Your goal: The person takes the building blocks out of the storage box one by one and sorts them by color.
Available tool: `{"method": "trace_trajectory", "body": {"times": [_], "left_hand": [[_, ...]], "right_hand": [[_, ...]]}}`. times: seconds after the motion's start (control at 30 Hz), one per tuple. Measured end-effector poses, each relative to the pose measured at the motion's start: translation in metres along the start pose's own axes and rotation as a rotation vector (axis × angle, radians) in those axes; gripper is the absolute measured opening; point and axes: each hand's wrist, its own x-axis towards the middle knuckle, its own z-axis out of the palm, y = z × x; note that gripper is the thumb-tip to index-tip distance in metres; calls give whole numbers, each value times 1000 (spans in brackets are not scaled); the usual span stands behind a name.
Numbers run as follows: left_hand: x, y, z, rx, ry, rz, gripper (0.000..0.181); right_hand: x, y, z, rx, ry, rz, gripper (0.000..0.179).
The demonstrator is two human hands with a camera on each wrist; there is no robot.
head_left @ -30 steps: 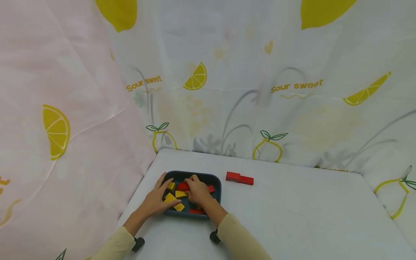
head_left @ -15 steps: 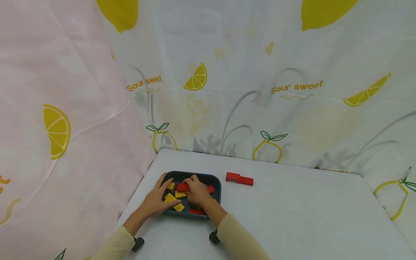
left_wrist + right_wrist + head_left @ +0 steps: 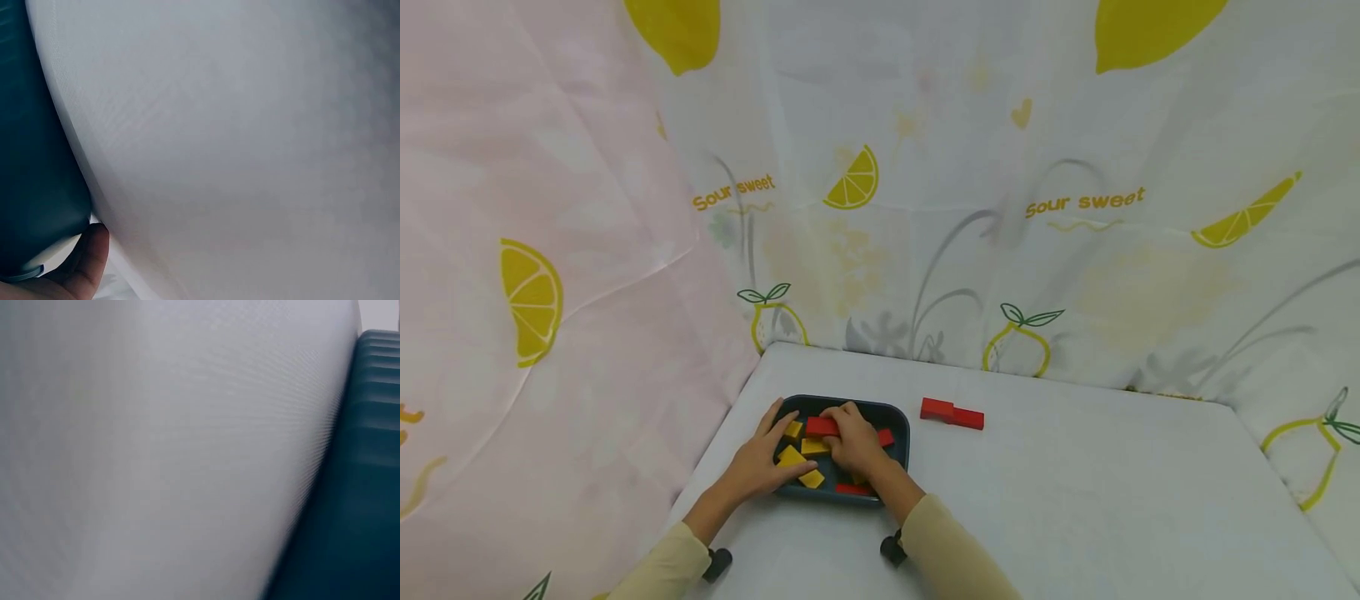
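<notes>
In the head view, a dark blue-green tray holds several red and yellow blocks. My right hand reaches into it, fingers bent down, and pinches a red block that lies over a yellow block. The left hand grips the tray's left end, fingers along that side and thumb across the front rim. Close to that thumb lie two yellow blocks, one long and one at the front. The left wrist view shows a fingertip against the tray's outer wall.
Two red blocks lie end to end on the white table, right of the tray. Inside the tray, one red block sits at the front and another near the right side. A lemon-print curtain hangs behind.
The red block under my right fingers has risen slightly and shifted a little left, the fingers with it. My left hand stays at the tray's left end.
</notes>
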Motion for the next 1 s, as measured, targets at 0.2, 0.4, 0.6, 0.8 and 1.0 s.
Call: {"method": "trace_trajectory", "body": {"times": [0.2,0.4,0.6,0.8,1.0], "left_hand": [[-1,0,-2,2,-3,-6,96],[0,0,-1,-1,5,-9,96],[-2,2,2,-19,-7,-32,97],[-3,0,3,-21,-7,-18,96],[-2,0,1,-22,1,3,96]], "right_hand": [[1,-1,-1,6,31,-7,32],[1,0,-2,25,55,-27,32],[-1,3,1,33,59,-24,33],[-6,2,-7,256,148,-49,35],[-13,-7,-37,429,117,-9,35]]}}
